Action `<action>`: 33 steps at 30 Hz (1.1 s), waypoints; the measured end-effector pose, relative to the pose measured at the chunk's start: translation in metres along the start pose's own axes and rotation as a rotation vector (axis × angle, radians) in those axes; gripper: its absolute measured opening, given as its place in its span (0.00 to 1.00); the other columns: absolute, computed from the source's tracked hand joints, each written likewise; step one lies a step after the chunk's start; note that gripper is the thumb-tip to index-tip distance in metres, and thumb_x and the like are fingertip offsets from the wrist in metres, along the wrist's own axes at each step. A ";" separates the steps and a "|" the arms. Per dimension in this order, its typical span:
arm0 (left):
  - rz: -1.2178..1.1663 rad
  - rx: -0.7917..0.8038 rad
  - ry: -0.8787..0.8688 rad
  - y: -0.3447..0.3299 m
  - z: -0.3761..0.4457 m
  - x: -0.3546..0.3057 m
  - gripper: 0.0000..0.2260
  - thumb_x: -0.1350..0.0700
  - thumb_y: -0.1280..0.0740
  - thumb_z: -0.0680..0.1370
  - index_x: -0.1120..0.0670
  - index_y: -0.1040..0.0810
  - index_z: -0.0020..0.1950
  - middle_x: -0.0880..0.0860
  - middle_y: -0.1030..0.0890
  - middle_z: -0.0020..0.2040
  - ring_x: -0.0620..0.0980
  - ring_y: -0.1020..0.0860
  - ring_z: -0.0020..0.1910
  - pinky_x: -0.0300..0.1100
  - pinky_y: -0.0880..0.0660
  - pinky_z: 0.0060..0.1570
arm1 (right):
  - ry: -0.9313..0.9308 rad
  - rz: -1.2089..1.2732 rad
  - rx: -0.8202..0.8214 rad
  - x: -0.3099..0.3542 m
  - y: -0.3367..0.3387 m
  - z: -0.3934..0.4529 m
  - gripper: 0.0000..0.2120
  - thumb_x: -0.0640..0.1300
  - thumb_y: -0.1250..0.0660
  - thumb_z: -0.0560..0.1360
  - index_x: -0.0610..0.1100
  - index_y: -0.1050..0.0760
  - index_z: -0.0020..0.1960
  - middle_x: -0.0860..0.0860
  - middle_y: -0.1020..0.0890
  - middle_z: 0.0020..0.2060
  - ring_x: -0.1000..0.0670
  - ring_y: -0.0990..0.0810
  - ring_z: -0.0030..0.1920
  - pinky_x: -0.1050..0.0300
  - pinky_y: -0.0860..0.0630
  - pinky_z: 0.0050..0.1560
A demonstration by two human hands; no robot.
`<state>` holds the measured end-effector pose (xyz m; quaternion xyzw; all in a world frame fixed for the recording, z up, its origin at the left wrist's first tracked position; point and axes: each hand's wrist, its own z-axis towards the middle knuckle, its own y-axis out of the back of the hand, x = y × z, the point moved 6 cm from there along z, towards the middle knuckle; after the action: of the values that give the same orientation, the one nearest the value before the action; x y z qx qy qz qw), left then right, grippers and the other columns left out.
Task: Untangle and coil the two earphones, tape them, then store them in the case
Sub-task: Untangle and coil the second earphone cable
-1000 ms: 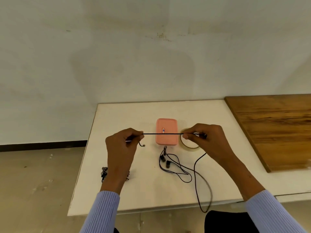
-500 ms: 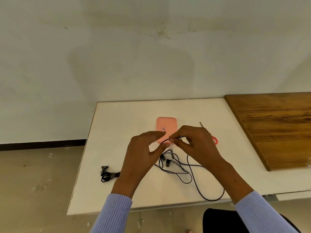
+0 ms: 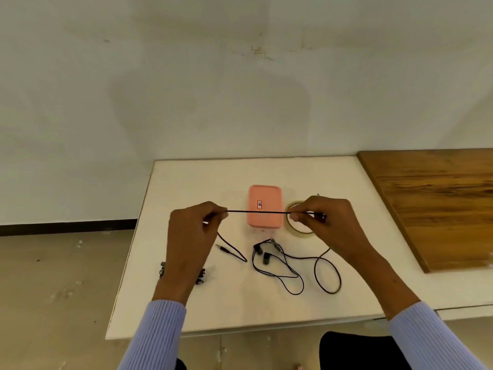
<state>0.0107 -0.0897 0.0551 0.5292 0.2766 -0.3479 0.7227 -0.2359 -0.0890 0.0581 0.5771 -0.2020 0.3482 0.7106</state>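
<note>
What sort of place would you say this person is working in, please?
Probably a plain, sparsely furnished workroom rather than a home: a bare, scuffed off-white wall, a speckled concrete-like floor with a dark skirting strip, and a simple white table beside a wooden board.

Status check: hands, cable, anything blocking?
Left hand, right hand pinch black earphone cable taut. Pink case shut. Second earphone bundle waits. Nothing blocking.

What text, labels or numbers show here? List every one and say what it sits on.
Small red-bordered white label on the lid of the pink case: it carries a blue mark, too small and blurred to read.
No other text, brand, number or sign is legible anywhere in the head view.
</note>
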 end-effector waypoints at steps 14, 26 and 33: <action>-0.023 0.232 -0.161 -0.040 -0.013 -0.023 0.16 0.51 0.34 0.76 0.49 0.24 0.64 0.47 0.22 0.63 0.43 0.25 0.63 0.41 0.29 0.63 | 0.028 -0.088 0.047 0.023 -0.016 -0.003 0.03 0.41 0.27 0.70 0.48 0.17 0.42 0.62 0.19 0.36 0.68 0.25 0.36 0.74 0.35 0.35; -0.018 0.094 -0.046 -0.019 0.002 -0.007 0.03 0.60 0.29 0.73 0.53 0.18 0.41 0.44 0.17 0.38 0.39 0.20 0.40 0.30 0.26 0.45 | -0.028 0.040 0.037 0.013 -0.007 -0.006 0.03 0.43 0.26 0.69 0.47 0.16 0.42 0.61 0.18 0.35 0.60 0.23 0.34 0.69 0.30 0.36; 0.162 0.126 0.032 -0.022 -0.001 0.003 0.12 0.62 0.35 0.77 0.54 0.20 0.59 0.53 0.18 0.58 0.50 0.21 0.59 0.34 0.31 0.57 | -0.084 0.033 -0.011 0.000 0.003 -0.011 0.01 0.41 0.25 0.68 0.46 0.17 0.40 0.62 0.18 0.34 0.58 0.26 0.29 0.69 0.33 0.32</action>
<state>-0.0053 -0.0936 0.0398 0.5997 0.2220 -0.2967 0.7092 -0.2398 -0.0782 0.0576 0.5837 -0.2431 0.3344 0.6989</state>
